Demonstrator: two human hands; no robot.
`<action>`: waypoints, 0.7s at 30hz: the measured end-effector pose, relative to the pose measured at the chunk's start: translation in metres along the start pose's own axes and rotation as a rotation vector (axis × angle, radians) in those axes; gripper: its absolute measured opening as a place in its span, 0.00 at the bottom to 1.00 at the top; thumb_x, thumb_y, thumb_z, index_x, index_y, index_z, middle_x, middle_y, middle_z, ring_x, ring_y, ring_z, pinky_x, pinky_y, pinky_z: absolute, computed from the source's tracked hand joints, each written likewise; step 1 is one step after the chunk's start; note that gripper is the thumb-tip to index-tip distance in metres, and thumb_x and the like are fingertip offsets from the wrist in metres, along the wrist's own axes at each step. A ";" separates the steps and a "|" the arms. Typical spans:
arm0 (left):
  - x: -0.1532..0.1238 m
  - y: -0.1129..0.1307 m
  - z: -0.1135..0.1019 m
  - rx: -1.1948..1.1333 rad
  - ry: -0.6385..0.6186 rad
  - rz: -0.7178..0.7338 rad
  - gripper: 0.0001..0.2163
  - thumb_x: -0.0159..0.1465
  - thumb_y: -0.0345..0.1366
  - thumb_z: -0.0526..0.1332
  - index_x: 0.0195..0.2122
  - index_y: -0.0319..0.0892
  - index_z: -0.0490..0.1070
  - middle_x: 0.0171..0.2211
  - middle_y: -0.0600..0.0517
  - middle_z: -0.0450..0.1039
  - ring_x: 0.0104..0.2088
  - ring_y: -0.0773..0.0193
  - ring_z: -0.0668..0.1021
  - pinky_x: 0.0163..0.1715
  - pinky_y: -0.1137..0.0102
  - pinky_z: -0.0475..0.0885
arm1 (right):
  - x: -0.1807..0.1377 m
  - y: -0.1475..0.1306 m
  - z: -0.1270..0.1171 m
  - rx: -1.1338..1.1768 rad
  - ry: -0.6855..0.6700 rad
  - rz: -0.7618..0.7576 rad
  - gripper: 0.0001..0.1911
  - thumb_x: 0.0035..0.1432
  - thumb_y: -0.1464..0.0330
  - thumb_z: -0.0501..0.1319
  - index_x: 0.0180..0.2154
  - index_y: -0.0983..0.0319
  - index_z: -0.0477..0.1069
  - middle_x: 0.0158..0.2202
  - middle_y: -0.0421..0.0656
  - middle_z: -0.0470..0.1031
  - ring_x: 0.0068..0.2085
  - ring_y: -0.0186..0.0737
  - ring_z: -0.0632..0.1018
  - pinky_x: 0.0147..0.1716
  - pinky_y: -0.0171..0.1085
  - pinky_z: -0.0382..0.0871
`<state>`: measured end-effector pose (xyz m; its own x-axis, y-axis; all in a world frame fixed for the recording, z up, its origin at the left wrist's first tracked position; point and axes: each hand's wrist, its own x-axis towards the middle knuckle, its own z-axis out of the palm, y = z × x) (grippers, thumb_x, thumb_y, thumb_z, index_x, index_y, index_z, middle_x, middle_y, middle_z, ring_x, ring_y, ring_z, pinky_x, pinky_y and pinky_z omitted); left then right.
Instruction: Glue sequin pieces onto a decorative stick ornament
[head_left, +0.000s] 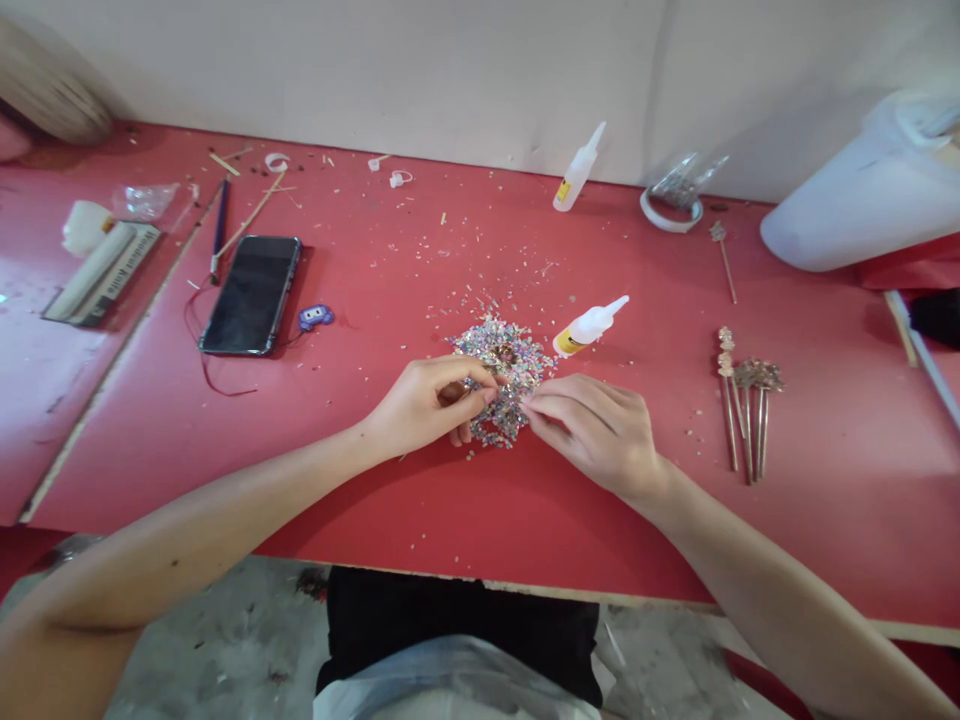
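A pile of small glittering rhinestones (pixel 491 430) is spread on the red table, with loose ones scattered around it. My left hand (pixel 431 400) is over the pile's left side, thumb and forefinger pinched together; what sits between them is too small to make out. From the right, my right hand (pixel 592 425) reaches to the pile with its fingertips pressed together, and anything in them is hidden. Just behind that hand a glue bottle (pixel 583 330) with a yellow label and a long nozzle leans to the right, close to the pile.
Gold decorated hairpin-like sticks (pixel 750 410) lie at the right. A second glue bottle (pixel 576 178) and a tape roll (pixel 671 210) stand near the wall. At left are a phone (pixel 251 295), a small purple charm (pixel 316 317) and a knife box (pixel 109 275). A large white container (pixel 862 190) is at far right.
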<state>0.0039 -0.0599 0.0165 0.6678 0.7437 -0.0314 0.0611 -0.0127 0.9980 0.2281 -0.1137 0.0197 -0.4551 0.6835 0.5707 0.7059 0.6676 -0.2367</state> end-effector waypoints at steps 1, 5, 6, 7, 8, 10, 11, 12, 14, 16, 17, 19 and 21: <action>0.000 0.000 0.000 0.000 -0.002 -0.002 0.08 0.67 0.37 0.59 0.38 0.37 0.71 0.42 0.47 0.75 0.20 0.75 0.77 0.18 0.80 0.76 | -0.002 0.001 0.000 0.003 -0.008 0.002 0.09 0.60 0.74 0.62 0.40 0.55 0.73 0.35 0.40 0.80 0.33 0.37 0.81 0.35 0.36 0.76; 0.001 0.001 -0.001 -0.013 -0.008 -0.011 0.08 0.67 0.38 0.59 0.38 0.37 0.71 0.43 0.46 0.75 0.20 0.75 0.77 0.19 0.80 0.76 | -0.006 0.003 -0.001 0.027 -0.028 -0.001 0.11 0.59 0.73 0.63 0.42 0.53 0.73 0.37 0.40 0.80 0.36 0.38 0.81 0.36 0.38 0.76; 0.001 0.002 -0.001 -0.018 -0.009 -0.016 0.08 0.67 0.38 0.59 0.38 0.37 0.71 0.43 0.46 0.75 0.20 0.75 0.77 0.19 0.80 0.76 | -0.006 0.003 -0.001 0.025 -0.023 -0.008 0.12 0.59 0.74 0.63 0.43 0.53 0.73 0.37 0.40 0.80 0.36 0.38 0.81 0.36 0.38 0.76; 0.001 0.002 -0.001 -0.025 -0.008 -0.023 0.08 0.67 0.38 0.59 0.38 0.37 0.71 0.43 0.46 0.75 0.20 0.75 0.77 0.19 0.79 0.76 | -0.006 0.003 -0.001 0.022 -0.019 -0.018 0.12 0.59 0.74 0.63 0.43 0.53 0.73 0.37 0.40 0.80 0.36 0.39 0.81 0.36 0.38 0.75; 0.001 0.002 -0.001 -0.032 -0.006 -0.031 0.08 0.67 0.38 0.60 0.38 0.37 0.71 0.42 0.46 0.75 0.20 0.75 0.77 0.18 0.79 0.76 | -0.006 0.003 -0.001 0.019 -0.016 -0.029 0.13 0.58 0.75 0.63 0.44 0.53 0.73 0.37 0.40 0.80 0.36 0.39 0.81 0.36 0.38 0.75; 0.001 0.002 -0.001 -0.051 -0.006 -0.044 0.07 0.66 0.37 0.60 0.37 0.38 0.71 0.38 0.49 0.76 0.20 0.74 0.77 0.18 0.79 0.76 | -0.006 0.004 -0.002 0.014 -0.013 -0.049 0.14 0.58 0.75 0.64 0.44 0.55 0.73 0.37 0.41 0.80 0.36 0.40 0.81 0.36 0.38 0.75; 0.001 0.002 -0.001 -0.061 -0.004 -0.047 0.07 0.66 0.37 0.60 0.36 0.38 0.70 0.36 0.50 0.76 0.20 0.74 0.77 0.18 0.79 0.76 | -0.005 0.004 -0.002 0.015 -0.015 -0.056 0.14 0.57 0.76 0.64 0.44 0.55 0.73 0.37 0.42 0.80 0.37 0.40 0.81 0.36 0.38 0.76; 0.001 0.002 -0.001 -0.072 -0.004 -0.049 0.06 0.66 0.37 0.60 0.36 0.38 0.70 0.34 0.51 0.75 0.20 0.74 0.77 0.18 0.79 0.76 | -0.005 0.004 -0.002 0.017 -0.020 -0.060 0.14 0.57 0.76 0.64 0.44 0.55 0.73 0.38 0.42 0.80 0.37 0.40 0.81 0.37 0.38 0.76; 0.001 0.002 -0.002 -0.088 -0.001 -0.054 0.06 0.65 0.36 0.61 0.35 0.38 0.69 0.32 0.53 0.75 0.19 0.73 0.77 0.18 0.79 0.76 | -0.004 0.004 -0.003 0.018 -0.030 -0.052 0.13 0.58 0.75 0.64 0.44 0.54 0.73 0.38 0.41 0.81 0.38 0.39 0.81 0.37 0.38 0.76; 0.001 0.002 -0.002 -0.092 0.002 -0.061 0.06 0.65 0.35 0.61 0.34 0.38 0.68 0.30 0.53 0.74 0.19 0.73 0.77 0.18 0.79 0.76 | -0.003 0.003 -0.003 0.021 -0.037 -0.017 0.11 0.59 0.74 0.64 0.42 0.54 0.74 0.37 0.40 0.81 0.37 0.39 0.81 0.36 0.38 0.76; 0.002 0.002 -0.002 -0.093 0.001 -0.064 0.06 0.65 0.35 0.61 0.34 0.38 0.68 0.30 0.53 0.75 0.19 0.73 0.77 0.18 0.79 0.76 | -0.002 0.003 -0.003 0.031 -0.031 0.011 0.09 0.59 0.73 0.64 0.40 0.54 0.75 0.36 0.40 0.81 0.35 0.38 0.81 0.35 0.38 0.76; 0.002 0.002 -0.002 -0.091 0.002 -0.068 0.06 0.65 0.36 0.60 0.34 0.38 0.68 0.31 0.52 0.75 0.19 0.74 0.77 0.18 0.79 0.76 | 0.000 0.001 -0.003 0.083 -0.005 0.085 0.06 0.58 0.72 0.64 0.37 0.55 0.75 0.34 0.41 0.80 0.33 0.38 0.80 0.32 0.37 0.76; 0.003 0.001 -0.002 -0.086 0.002 -0.068 0.07 0.66 0.36 0.60 0.34 0.38 0.67 0.32 0.51 0.76 0.19 0.73 0.77 0.18 0.79 0.76 | 0.002 -0.002 -0.001 0.178 0.035 0.178 0.05 0.58 0.72 0.64 0.37 0.57 0.75 0.33 0.42 0.79 0.32 0.37 0.79 0.31 0.37 0.76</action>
<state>0.0040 -0.0565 0.0175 0.6631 0.7418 -0.0997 0.0423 0.0959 0.9945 0.2265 -0.1145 0.0221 -0.3106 0.7866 0.5337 0.6655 0.5809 -0.4688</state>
